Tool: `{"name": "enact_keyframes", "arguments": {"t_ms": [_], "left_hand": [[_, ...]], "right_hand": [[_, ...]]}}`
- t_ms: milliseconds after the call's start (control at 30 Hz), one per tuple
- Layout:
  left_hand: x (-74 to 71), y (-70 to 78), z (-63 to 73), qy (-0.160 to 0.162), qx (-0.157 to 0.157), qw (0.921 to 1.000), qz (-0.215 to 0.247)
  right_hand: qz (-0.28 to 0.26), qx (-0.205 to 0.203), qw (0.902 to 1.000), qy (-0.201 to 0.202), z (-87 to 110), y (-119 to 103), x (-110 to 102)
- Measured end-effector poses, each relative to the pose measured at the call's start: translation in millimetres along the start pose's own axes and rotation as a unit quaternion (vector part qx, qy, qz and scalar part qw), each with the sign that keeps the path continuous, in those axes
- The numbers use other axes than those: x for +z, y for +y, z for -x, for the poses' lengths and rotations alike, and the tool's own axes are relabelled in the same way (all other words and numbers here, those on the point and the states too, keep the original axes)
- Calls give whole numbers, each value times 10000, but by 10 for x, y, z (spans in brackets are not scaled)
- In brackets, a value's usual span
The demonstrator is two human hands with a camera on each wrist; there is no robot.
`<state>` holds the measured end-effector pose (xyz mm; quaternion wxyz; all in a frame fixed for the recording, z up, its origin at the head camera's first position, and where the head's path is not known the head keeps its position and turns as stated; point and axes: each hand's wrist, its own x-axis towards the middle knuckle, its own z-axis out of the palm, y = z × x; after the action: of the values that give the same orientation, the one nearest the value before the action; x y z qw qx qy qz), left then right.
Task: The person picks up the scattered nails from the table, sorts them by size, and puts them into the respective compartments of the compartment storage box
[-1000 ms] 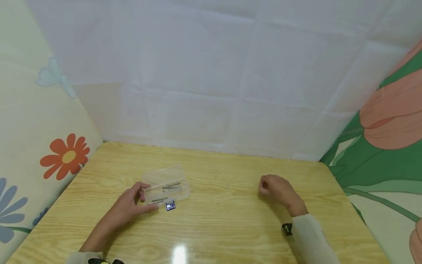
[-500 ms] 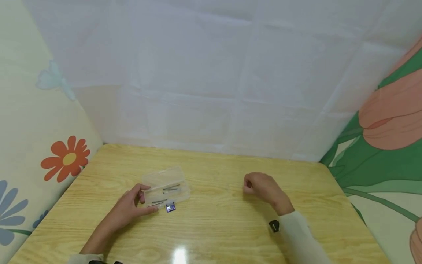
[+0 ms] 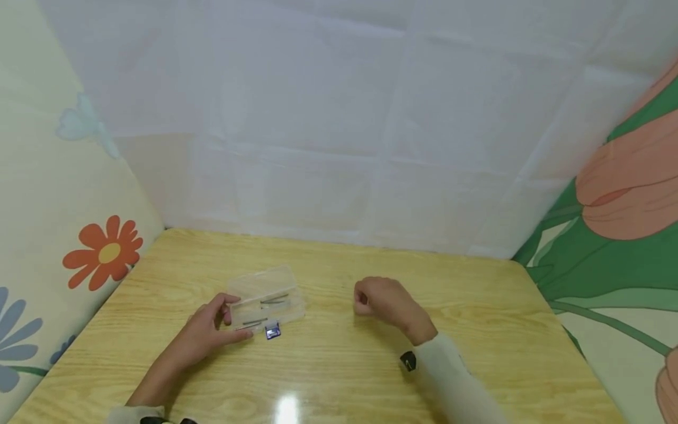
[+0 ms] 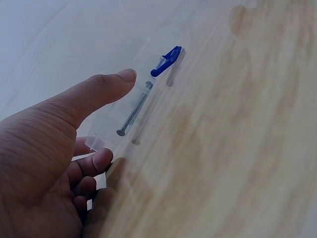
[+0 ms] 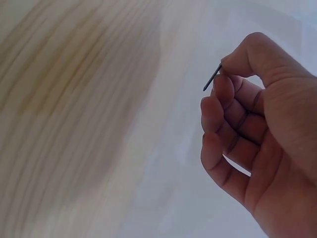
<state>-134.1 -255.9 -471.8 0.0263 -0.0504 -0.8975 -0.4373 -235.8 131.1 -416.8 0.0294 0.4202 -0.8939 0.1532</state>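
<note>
My left hand (image 3: 203,330) holds a clear plastic box (image 3: 259,284) by its left end, thumb along the front side and index finger at the back. The box lid lies open toward the back. Several nails (image 3: 273,298) lie inside it. A blue latch (image 4: 168,62) sticks out from the front edge of the box. In the left wrist view, nails (image 4: 132,111) show through the clear wall near the thumb. My right hand (image 3: 386,303), to the right of the box and apart from it, pinches a dark nail (image 5: 212,78) between thumb and index finger, its tip poking out.
Both hands work over a wood-grain table (image 3: 328,365). A white sheet (image 3: 318,147) hangs behind it, with flower-patterned cloths at the left (image 3: 32,176) and right (image 3: 625,271). Black straps (image 3: 408,361) show at the wrists.
My right hand has moved left across the table toward the box. The left hand and the box have stayed in place.
</note>
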Motion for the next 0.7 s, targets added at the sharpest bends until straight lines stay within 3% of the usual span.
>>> {"name": "enact_keyframes", "arguments": {"t_ms": [500,700], "left_hand": [[-11,28,21,16,119,9999,80],[-10,54,26,31,156,9998,119]], "right_hand": [[-163,-443,9978,-458,-417,-377,222],[-190,-555,9973,-439,-564,-490,229]]}}
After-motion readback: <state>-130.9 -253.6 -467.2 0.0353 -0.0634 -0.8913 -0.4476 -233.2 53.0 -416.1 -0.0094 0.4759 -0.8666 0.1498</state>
